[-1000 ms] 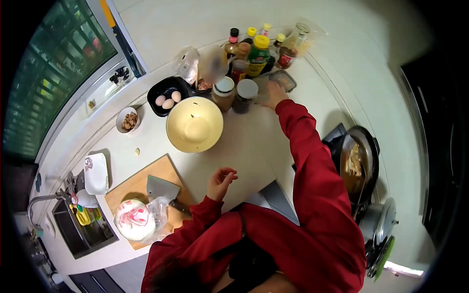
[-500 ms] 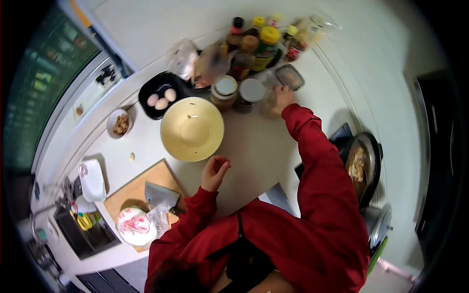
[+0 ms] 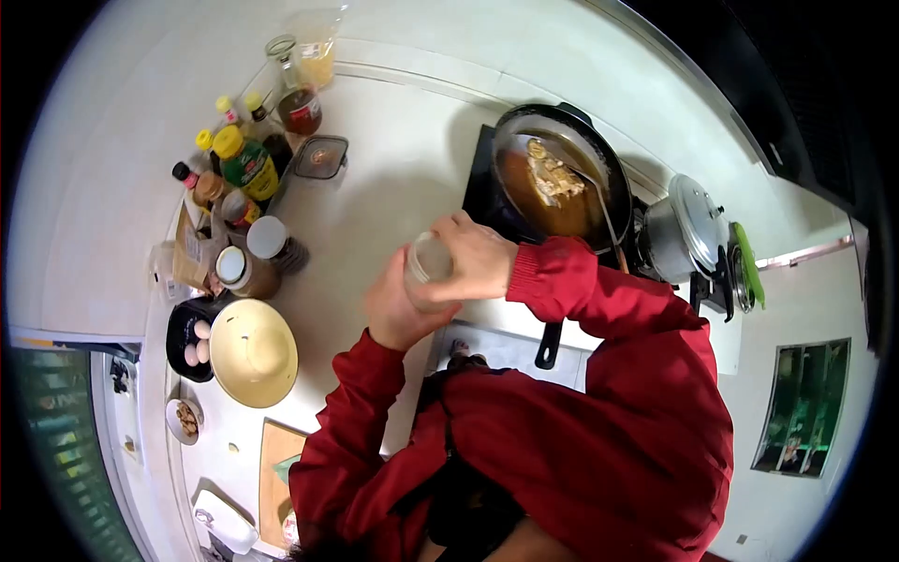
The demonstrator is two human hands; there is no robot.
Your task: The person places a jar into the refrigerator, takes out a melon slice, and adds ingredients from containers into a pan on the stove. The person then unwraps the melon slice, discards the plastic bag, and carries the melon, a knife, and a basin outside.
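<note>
Since the earlier frame, the left hand (image 3: 393, 304) has joined the right hand (image 3: 476, 264), fingers curled around a jar (image 3: 430, 258) above the white counter (image 3: 398, 131). I judge the work partway: food (image 3: 551, 178) already sits in the wok (image 3: 611, 167), while the jar handling looks unfinished (I can't tell if it's open). Bottles (image 3: 251, 169) line the pale wall (image 3: 412, 33).

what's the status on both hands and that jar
Left hand, right hand both gripping translucent jar. Jar over counter, apart from wok. Utensil handle juts past wok rim.
</note>
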